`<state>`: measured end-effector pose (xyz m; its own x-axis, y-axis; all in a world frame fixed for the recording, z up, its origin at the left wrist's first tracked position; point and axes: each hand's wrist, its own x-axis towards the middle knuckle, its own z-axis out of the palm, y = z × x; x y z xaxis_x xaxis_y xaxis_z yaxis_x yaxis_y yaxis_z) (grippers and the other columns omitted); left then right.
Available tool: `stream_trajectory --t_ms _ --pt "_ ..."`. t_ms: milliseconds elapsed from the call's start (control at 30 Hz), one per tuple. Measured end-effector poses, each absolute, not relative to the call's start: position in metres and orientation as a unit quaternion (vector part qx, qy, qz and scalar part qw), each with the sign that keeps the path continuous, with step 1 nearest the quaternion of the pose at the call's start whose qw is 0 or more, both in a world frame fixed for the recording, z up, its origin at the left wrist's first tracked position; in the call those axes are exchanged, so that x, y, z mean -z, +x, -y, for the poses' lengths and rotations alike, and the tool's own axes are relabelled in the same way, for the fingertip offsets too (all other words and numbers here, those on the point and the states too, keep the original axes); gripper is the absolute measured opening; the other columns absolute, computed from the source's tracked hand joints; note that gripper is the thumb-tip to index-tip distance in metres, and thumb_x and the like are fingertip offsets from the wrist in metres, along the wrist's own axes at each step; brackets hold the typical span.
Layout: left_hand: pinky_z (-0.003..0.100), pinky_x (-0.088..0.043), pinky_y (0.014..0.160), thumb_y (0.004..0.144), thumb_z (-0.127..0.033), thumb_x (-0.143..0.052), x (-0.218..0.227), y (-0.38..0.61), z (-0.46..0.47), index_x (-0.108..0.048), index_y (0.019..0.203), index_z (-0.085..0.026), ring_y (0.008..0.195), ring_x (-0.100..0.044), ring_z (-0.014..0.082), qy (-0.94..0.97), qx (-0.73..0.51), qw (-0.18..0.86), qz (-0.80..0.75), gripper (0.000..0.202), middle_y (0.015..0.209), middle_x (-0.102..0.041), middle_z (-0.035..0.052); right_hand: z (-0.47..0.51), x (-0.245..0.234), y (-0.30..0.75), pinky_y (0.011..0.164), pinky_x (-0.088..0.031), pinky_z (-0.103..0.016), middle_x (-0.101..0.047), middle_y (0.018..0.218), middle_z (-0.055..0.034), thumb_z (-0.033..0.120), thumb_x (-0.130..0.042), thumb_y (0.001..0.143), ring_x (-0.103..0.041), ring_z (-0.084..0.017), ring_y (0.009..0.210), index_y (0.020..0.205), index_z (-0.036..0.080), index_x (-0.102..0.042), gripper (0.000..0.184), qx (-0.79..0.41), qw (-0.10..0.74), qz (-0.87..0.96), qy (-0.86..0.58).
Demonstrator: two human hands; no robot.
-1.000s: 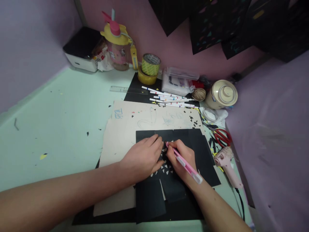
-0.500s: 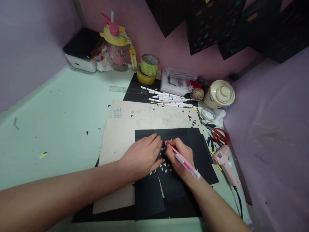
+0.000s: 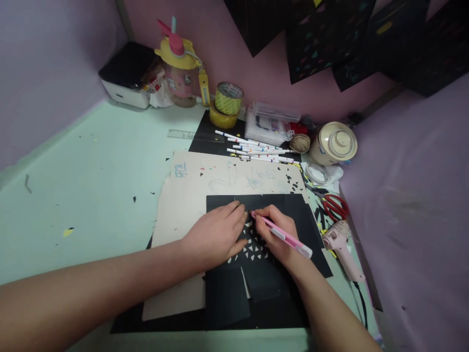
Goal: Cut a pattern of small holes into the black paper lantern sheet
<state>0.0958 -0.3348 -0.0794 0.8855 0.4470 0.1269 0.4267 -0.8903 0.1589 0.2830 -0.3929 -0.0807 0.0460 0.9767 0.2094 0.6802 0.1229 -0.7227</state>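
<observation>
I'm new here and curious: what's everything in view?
Desk: one, pale green, centre
Wall: one, pink, back
Cardboard: one, beige, centre
Paper: several sheets, black, centre
Pen-like tool: one, pink, centre
Markers: several, white, back
Ruler: one, clear, back
Tape rolls: two, yellow, back
Bottle: one, yellow-lidded, back left
Box: one, black-topped white, back left
Case: one, clear, back
Twine: one ball, brown, back right
Jar: one, cream, back right
Scissors: one pair, red, right
Glue gun: one, pink, right
Scraps: many, black and yellow, scattered
Hanging sheets: several, black, top
Left hand: one, bare, on paper
Right hand: one, bare, gripping tool
</observation>
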Motion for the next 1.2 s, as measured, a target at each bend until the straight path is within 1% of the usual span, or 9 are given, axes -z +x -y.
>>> stream_trajectory --t_ms 200,400,567,700,967,1200 --pt "0.04 -0.041 0.105 0.093 -0.041 -0.054 0.078 0.092 0.322 -0.054 0.129 -0.006 0.131 -0.046 0.0296 0.971 -0.089 0.093 -0.202 0.05 0.136 -0.054 0.0175 0.386 0.076 0.302 0.07 -0.051 -0.025 -0.072 0.091 -0.0035 0.029 -0.055 0.091 -0.068 -0.016 0.08 0.094 0.022 -0.066 0.013 -0.257 0.319 0.693 -0.593" --pt "0.04 -0.044 0.102 0.092 -0.042 -0.056 0.079 0.091 0.317 -0.054 0.129 -0.007 0.13 -0.047 0.0297 0.972 -0.094 0.1 -0.193 0.051 0.137 -0.053 0.0176 0.384 0.079 0.31 0.072 -0.052 -0.027 -0.072 0.093 -0.0038 0.03 -0.058 0.09 -0.068 -0.016 0.081 0.097 0.022 -0.066 0.014 -0.262 0.311 0.71 -0.574" --pt "0.039 -0.044 0.102 0.092 -0.043 -0.055 0.081 0.091 0.318 -0.054 0.129 -0.006 0.131 -0.046 0.0303 0.973 -0.091 0.088 -0.192 0.052 0.137 -0.053 0.0176 0.379 0.073 0.315 0.073 -0.051 -0.027 -0.071 0.093 -0.0034 0.028 -0.057 0.091 -0.067 -0.015 0.082 0.101 0.021 -0.065 0.014 -0.276 0.274 0.739 -0.55" --pt "0.039 -0.043 0.104 0.092 -0.043 -0.055 0.081 0.091 0.319 -0.054 0.129 -0.006 0.131 -0.047 0.0306 0.974 -0.085 0.087 -0.193 0.052 0.138 -0.053 0.0174 0.374 0.069 0.318 0.073 -0.052 -0.028 -0.071 0.091 -0.0041 0.027 -0.055 0.092 -0.066 -0.015 0.081 0.098 0.021 -0.065 0.014 -0.276 0.254 0.762 -0.529" --pt "0.038 -0.041 0.105 0.094 -0.044 -0.052 0.08 0.091 0.318 -0.053 0.131 -0.007 0.132 -0.045 0.0295 0.974 -0.07 0.09 -0.197 0.052 0.14 -0.052 0.016 0.374 0.08 0.323 0.074 -0.051 -0.027 -0.07 0.092 -0.0045 0.024 -0.055 0.092 -0.066 -0.015 0.083 0.1 0.021 -0.064 0.012 -0.271 0.276 0.771 -0.505" --pt "0.04 -0.04 0.106 0.094 -0.044 -0.051 0.082 0.091 0.318 -0.052 0.132 -0.006 0.134 -0.043 0.0307 0.972 -0.069 0.109 -0.197 0.053 0.141 -0.05 0.017 0.374 0.083 0.324 0.072 -0.051 -0.027 -0.069 0.088 -0.0041 0.021 -0.056 0.091 -0.065 -0.015 0.079 0.098 0.022 -0.062 0.009 -0.27 0.303 0.775 -0.485"
